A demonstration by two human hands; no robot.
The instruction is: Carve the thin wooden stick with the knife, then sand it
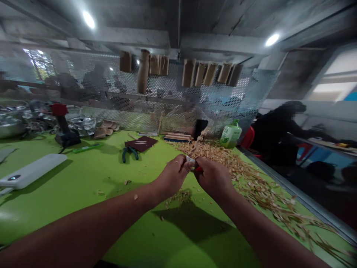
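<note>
Closing my left grip (pixel 176 172) around a slim, knobbly wooden piece (pixel 199 139), I clamp a red-handled metal tool (pixel 190 159) in my right grip (pixel 213 176), near curly pale shavings (pixel 242 165).

Left hand (pixel 170 178), right hand (pixel 214 178) bare; forearms (pixel 108 219) also bare, left one with pale fleck (pixel 135 197).

The counter (pixel 69 193) has a bright green, smooth top. On its right part lies a wide heap of wood shavings (pixel 242 163), and a green-capped bottle (pixel 231 134) stands at the far edge of it. Toward the left there are pliers (pixel 127 148), touching a dark red sheet (pixel 147 143), then a slim green tool (pixel 86 148), an upright drill (pixel 64 128) and a long white device (pixel 36 171).
</note>
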